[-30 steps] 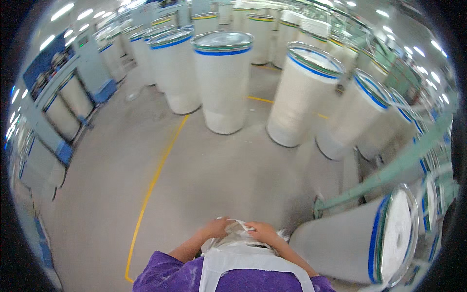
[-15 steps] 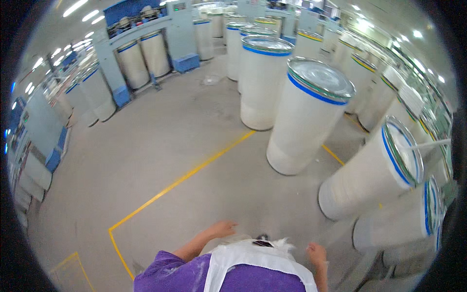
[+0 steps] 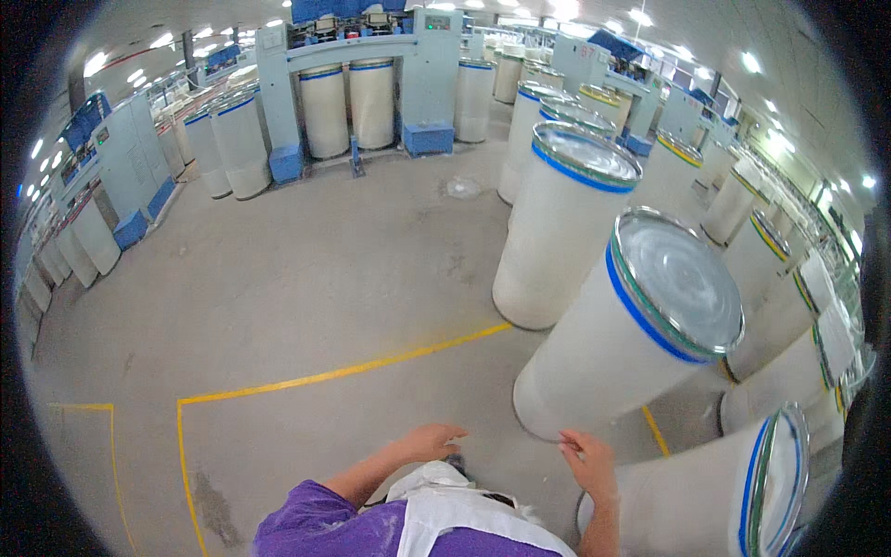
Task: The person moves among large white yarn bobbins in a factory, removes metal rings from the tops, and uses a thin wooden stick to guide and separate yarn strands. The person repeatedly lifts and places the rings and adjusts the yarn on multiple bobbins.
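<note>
My left hand (image 3: 434,442) is held out in front of my white apron (image 3: 455,512), its fingers stretched and nothing in them. To its right, my right hand (image 3: 588,460) is raised with thumb and fingers apart, also holding nothing. Nearest to it is a tall white can (image 3: 594,343) with a blue band and a shiny round top; the fingers overlap its foot in the picture, and I cannot tell whether they touch. Another such can (image 3: 549,237) stands just beyond. At lower right, a third banded can (image 3: 682,487) is partly behind my right forearm.
Yellow floor lines (image 3: 343,371) run across the grey floor (image 3: 325,269) ahead and to the left. Blue-grey machines (image 3: 427,88) with cans under them stand at the back. More cans with yellow bands (image 3: 676,153) fill the right side. A blue box (image 3: 428,139) sits by the machine.
I have moved forward and my view has turned right; the nearest cans are closer. My right hand has risen and its fingers have spread. My left hand stays stretched out.
</note>
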Demonstrator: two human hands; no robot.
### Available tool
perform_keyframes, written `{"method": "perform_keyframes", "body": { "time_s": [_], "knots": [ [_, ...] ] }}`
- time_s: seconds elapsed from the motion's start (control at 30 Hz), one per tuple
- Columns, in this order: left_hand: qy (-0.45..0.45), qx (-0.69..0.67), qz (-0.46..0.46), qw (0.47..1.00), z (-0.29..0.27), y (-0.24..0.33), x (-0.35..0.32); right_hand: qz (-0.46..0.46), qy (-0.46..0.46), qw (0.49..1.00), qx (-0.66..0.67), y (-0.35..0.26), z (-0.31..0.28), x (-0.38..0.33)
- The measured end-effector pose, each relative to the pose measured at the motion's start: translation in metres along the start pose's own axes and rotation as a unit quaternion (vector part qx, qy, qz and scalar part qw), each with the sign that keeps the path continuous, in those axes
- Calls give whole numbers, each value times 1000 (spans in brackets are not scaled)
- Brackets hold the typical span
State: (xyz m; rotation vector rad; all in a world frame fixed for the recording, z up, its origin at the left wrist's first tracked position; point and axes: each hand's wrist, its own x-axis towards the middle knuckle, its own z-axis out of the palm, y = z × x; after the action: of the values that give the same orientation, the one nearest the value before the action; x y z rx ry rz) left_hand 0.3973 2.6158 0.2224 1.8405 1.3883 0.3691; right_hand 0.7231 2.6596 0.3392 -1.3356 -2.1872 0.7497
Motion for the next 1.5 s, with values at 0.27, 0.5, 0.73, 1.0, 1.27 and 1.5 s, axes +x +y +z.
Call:
{"method": "perform_keyframes", "body": {
  "time_s": [0.27, 0.5, 0.73, 1.0, 1.27, 1.5],
  "knots": [
    [109, 12, 279, 954, -119, 127, 270, 27, 224, 967, -120, 72, -161, 97],
    [208, 107, 397, 888, -140, 273, 463, -123, 158, 964, -172, 126, -243, 207],
    [176, 186, 124, 959, -119, 256, 540, -201, -53, 978, -26, 173, -222, 314],
    [170, 149, 104, 969, -122, 259, 542, -185, -66, 979, 47, 197, -242, 317],
    [174, 268, 94, 943, -115, 265, 526, -231, -45, 972, 19, 179, -242, 310],
    [154, 272, 89, 946, -114, 265, 518, -227, -56, 972, 5, 171, -228, 301]
  ]
}}
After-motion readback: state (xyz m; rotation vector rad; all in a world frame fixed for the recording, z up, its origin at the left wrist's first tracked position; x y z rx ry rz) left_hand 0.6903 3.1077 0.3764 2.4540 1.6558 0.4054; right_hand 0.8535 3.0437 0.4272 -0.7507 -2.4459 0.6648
